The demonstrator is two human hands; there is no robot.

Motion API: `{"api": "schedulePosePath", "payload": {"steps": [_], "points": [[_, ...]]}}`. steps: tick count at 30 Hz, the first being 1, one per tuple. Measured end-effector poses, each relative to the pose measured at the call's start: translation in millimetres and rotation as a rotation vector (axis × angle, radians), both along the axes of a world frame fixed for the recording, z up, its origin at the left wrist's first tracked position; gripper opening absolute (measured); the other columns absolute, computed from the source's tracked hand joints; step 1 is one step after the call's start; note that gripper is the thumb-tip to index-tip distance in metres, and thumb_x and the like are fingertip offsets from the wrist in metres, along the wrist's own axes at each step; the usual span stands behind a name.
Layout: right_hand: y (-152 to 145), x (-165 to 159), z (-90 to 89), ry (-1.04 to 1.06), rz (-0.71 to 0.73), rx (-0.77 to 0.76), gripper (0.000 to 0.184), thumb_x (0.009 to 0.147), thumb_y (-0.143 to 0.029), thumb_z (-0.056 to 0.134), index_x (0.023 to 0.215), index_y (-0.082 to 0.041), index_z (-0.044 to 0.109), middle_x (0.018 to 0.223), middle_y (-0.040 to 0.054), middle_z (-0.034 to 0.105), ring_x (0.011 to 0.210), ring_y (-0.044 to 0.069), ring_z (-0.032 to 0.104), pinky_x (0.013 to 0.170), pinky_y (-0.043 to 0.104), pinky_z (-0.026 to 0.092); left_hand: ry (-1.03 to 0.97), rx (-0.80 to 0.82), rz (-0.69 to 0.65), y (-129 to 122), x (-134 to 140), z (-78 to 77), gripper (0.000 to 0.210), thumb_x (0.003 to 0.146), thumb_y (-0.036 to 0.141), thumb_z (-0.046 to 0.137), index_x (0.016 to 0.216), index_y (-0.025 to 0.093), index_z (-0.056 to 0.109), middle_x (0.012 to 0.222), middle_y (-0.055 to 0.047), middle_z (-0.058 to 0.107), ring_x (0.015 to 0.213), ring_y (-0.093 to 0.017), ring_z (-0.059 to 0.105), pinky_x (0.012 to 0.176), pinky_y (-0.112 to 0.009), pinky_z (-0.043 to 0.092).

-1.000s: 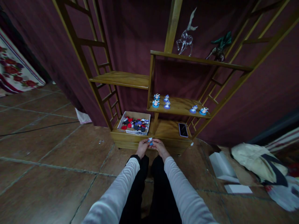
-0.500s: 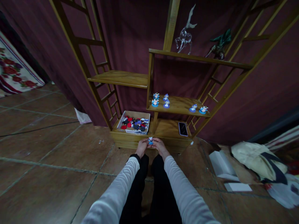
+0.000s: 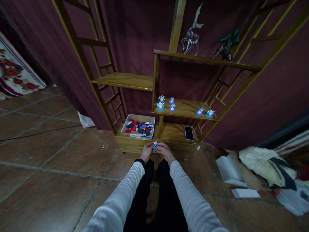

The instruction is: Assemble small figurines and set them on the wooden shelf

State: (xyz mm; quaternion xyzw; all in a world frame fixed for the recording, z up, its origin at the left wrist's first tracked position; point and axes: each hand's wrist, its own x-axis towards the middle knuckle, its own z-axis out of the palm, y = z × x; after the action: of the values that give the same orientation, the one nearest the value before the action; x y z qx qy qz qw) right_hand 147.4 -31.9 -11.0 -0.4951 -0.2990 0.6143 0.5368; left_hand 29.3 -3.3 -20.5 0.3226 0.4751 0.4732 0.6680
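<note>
Between my two hands is a small figurine (image 3: pixel 155 145) with a whitish body and a blue base, held upright in front of the cabinet's lower edge. My left hand (image 3: pixel 146 152) grips it from the left, and my right hand (image 3: pixel 165 151) from the right, fingertips closed at its base. Just beyond my left hand, an open cardboard box (image 3: pixel 127 122) holds a jumble of figurines with red, black and purple bases. On the shelf (image 3: pixel 184 107) above stand several similar figurines: a blue-based one (image 3: pixel 160 106) and a purple-based one (image 3: pixel 172 107) at the left, others at the right.
A phone (image 3: pixel 189 133) lies on the cabinet's lower board. On the upper shelf are a clear deer ornament (image 3: pixel 191 40) and a dark green statuette (image 3: pixel 227 45). White boxes (image 3: pixel 231 171) and a cream bag (image 3: pixel 263 164) rest on the tiled floor at the right.
The figurine has shifted very slightly to the left and up between my hands. Everything else stays where it was.
</note>
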Motion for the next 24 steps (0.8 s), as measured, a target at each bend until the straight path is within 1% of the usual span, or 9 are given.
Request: {"api": "schedulePosePath", "payload": {"steps": [5, 9, 13, 16, 19, 24], "points": [[0, 0, -1.9, -0.017, 0.023, 0.019, 0.032, 0.054, -0.026, 0.072, 0.082, -0.018, 0.061, 0.085, 0.0024, 0.068, 0.074, 0.015, 0.064, 0.073, 0.029, 0.049, 0.03, -0.004, 0.039, 1, 0, -2.0, 0.019, 0.071, 0.015, 0.064, 0.089, 0.011, 0.061, 0.066, -0.004, 0.063, 0.05, -0.008, 0.056, 0.051, -0.019, 0.045], [1, -2, -2.2, -0.038, 0.01, 0.029, 0.035, 0.053, -0.026, 0.073, 0.085, -0.02, 0.06, 0.087, 0.0014, 0.067, 0.074, 0.014, 0.064, 0.072, 0.029, 0.05, 0.026, 0.003, 0.021, 1, 1, -2.7, 0.018, 0.068, 0.018, 0.067, 0.084, 0.011, 0.062, 0.067, -0.004, 0.064, 0.053, -0.009, 0.057, 0.052, -0.02, 0.046], [2, -4, -1.7, -0.067, 0.013, 0.049, 0.035, 0.052, -0.025, 0.073, 0.085, -0.02, 0.061, 0.083, 0.0002, 0.066, 0.069, 0.013, 0.063, 0.068, 0.028, 0.05, -0.01, 0.007, -0.008, 2, 2, -4.5, 0.016, 0.067, 0.018, 0.068, 0.08, 0.011, 0.063, 0.066, -0.004, 0.064, 0.056, -0.01, 0.059, 0.056, -0.022, 0.049], [4, -6, -4.2, -0.08, -0.021, 0.056, 0.032, 0.051, -0.025, 0.072, 0.081, -0.019, 0.06, 0.078, -0.0008, 0.065, 0.064, 0.012, 0.061, 0.065, 0.027, 0.051, -0.028, 0.004, -0.037, 2, 2, -4.5, 0.015, 0.065, 0.016, 0.069, 0.078, 0.011, 0.063, 0.065, -0.005, 0.064, 0.057, -0.011, 0.06, 0.058, -0.023, 0.05], [6, -6, -8.0, -0.073, -0.039, 0.068, 0.032, 0.05, -0.025, 0.072, 0.079, -0.018, 0.06, 0.076, -0.0011, 0.065, 0.065, 0.012, 0.061, 0.065, 0.028, 0.051, -0.041, 0.001, -0.069, 0, 2, -2.0, 0.016, 0.063, 0.016, 0.071, 0.077, 0.011, 0.064, 0.067, -0.006, 0.065, 0.06, -0.013, 0.061, 0.061, -0.025, 0.051], [7, -7, -10.1, -0.06, -0.05, 0.063, 0.036, 0.046, -0.028, 0.074, 0.078, -0.018, 0.06, 0.075, -0.0007, 0.066, 0.064, 0.013, 0.061, 0.064, 0.029, 0.052, -0.032, 0.01, -0.048, -2, 2, 0.6, 0.016, 0.062, 0.016, 0.071, 0.075, 0.011, 0.064, 0.067, -0.005, 0.065, 0.06, -0.013, 0.061, 0.06, -0.025, 0.051]]}}
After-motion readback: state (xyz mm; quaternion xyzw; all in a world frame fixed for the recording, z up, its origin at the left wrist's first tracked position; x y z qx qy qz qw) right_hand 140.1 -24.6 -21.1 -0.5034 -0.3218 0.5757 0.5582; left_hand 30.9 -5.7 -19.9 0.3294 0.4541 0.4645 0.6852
